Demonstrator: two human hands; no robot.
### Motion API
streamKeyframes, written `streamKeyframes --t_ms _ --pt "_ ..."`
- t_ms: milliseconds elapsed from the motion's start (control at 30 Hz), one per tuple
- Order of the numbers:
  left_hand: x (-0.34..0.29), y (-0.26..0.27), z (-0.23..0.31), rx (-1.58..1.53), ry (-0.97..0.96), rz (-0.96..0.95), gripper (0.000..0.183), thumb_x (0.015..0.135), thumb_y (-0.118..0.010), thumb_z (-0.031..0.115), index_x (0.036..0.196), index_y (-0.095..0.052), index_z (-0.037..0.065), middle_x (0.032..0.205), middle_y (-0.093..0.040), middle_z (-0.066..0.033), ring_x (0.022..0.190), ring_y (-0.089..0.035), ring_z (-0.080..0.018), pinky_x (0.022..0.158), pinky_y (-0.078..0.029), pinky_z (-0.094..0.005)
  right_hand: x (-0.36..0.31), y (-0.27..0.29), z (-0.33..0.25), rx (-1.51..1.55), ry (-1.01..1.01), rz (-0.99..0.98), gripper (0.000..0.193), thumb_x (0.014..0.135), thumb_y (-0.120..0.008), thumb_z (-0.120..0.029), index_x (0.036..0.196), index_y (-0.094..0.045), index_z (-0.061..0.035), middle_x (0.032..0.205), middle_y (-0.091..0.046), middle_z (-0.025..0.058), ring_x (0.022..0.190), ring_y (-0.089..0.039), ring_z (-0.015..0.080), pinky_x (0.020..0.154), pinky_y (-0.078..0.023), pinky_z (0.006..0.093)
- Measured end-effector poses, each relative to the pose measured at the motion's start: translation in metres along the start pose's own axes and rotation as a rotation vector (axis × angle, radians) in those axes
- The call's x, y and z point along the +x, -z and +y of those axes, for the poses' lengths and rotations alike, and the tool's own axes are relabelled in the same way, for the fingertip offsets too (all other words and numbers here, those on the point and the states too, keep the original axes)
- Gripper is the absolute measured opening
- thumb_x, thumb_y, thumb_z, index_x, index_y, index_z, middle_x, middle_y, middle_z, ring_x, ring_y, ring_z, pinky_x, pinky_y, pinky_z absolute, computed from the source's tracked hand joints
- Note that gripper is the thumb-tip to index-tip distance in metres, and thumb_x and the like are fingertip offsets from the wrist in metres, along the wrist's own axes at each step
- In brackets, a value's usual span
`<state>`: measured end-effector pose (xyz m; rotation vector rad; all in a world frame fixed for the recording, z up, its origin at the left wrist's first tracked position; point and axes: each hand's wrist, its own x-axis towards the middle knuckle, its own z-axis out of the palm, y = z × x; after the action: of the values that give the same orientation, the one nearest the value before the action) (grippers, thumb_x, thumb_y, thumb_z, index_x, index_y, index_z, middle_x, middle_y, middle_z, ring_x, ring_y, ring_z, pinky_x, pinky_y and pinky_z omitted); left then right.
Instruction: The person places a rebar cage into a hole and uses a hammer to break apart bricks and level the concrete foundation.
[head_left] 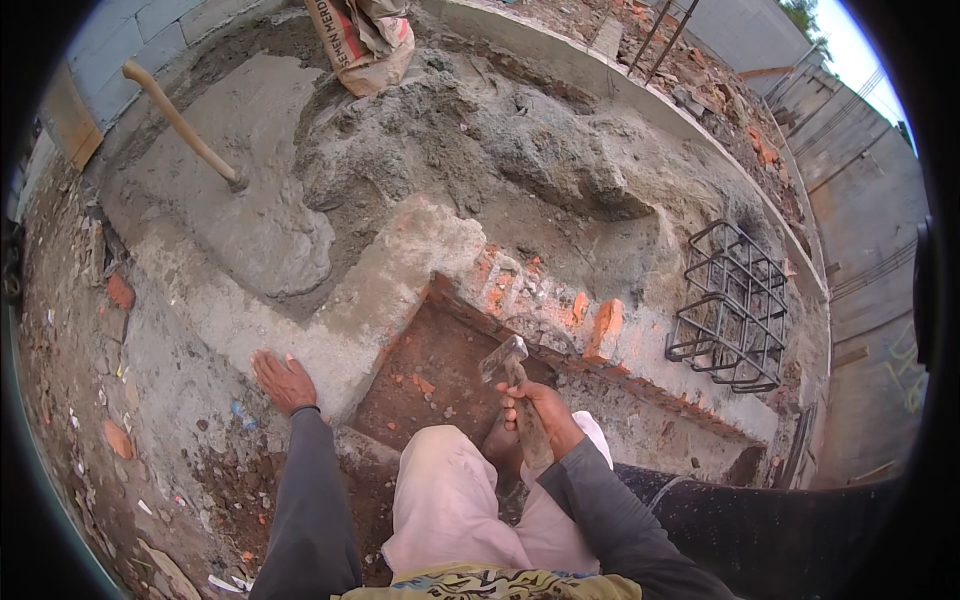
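My right hand (540, 415) is wrapped round the wooden handle of a hammer (506, 360), whose metal head points up and away from me. Below the hammer is a square pit (430, 365) with a brown earth floor and small brick bits. Flat on the grey mortar-topped ledge (255, 322), left of the pit, rests my left hand (284, 382) with its fingers apart. A broken row of orange bricks (500, 285) runs along the pit's far right edge, with one brick (604, 332) standing up from it.
Wet mortar (245, 150) lies at the far left with a wooden tool handle (180, 125) sticking out. Behind the pit is a sand heap (470, 140) and a paper sack (362, 45). A steel rebar cage (728, 310) lies at right, near a black drum-like object (750, 525).
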<state>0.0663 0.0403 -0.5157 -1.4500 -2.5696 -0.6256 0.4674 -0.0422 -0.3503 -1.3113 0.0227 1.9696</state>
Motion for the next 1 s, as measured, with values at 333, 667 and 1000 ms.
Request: streamKeyframes --t_ms 333,667,1000 --pt "0.012 0.0 0.008 0.064 -0.054 -0.098 0.05 0.095 -0.044 0.027 0.136 -0.037 0.0 0.145 -0.032 -0.0158 0.137 -0.024 -0.0309 0.113 -0.02 -0.0453 0.085 -0.016 -0.04 0.007 -0.095 0.231 0.024 0.079 -0.053 -0.012 0.102 -0.054 -0.0044 0.072 -0.053 0.0037 0.055 -0.053 0.0152 0.052 -0.048 0.0319" --pt "0.018 0.002 0.009 0.108 -0.09 -0.174 0.053 0.098 -0.035 0.032 0.137 -0.033 -0.004 0.145 -0.028 -0.022 0.137 -0.023 -0.0346 0.112 -0.02 -0.046 0.103 0.003 -0.001 0.284 -0.293 0.382 0.024 0.08 -0.051 -0.013 0.102 -0.051 -0.0055 0.073 -0.05 0.0025 0.058 -0.05 0.0154 0.055 -0.044 0.0317" --pt "0.017 -0.007 0.006 0.091 -0.133 -0.187 0.056 0.099 -0.031 0.037 0.135 -0.035 -0.005 0.143 -0.029 -0.0257 0.135 -0.026 -0.038 0.11 -0.021 -0.0489 0.087 -0.001 0.052 0.426 -0.241 0.451 0.026 0.082 -0.052 -0.009 0.108 -0.053 -0.0027 0.073 -0.052 0.0039 0.057 -0.054 0.0156 0.052 -0.048 0.0322"
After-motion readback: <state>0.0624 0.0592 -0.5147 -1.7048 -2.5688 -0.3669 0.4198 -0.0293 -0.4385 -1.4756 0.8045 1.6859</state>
